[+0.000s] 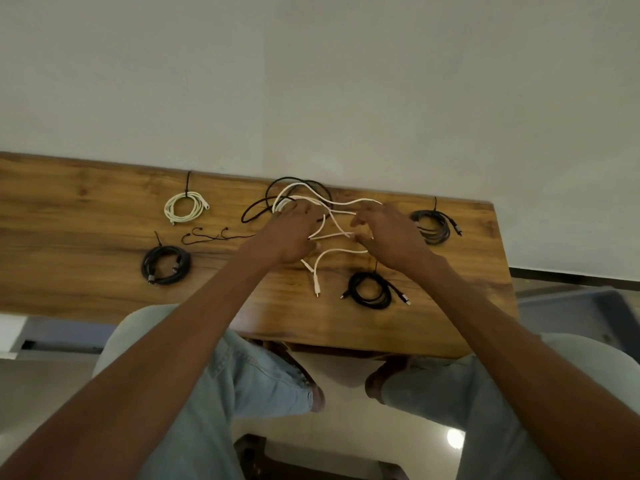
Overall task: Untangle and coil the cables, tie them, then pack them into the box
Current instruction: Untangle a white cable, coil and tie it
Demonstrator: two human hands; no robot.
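A loose white cable (332, 216) lies tangled with a black cable (277, 192) at the middle back of the wooden table (86, 202). My left hand (294, 233) grips white loops at its fingertips. My right hand (388, 233) pinches a white strand running between the two hands. One white plug end (317, 289) trails toward the front edge. Tied coils lie around: a white coil (185, 206) at back left, a black coil (165, 265) at front left, a black coil (370, 289) in front of my right hand, and a black coil (433, 225) at the right.
Thin black ties (207, 235) lie loose left of my left hand. A wall stands right behind the table's far edge. A dark grey bin (588, 310) sits on the floor to the right. My knees are under the front edge.
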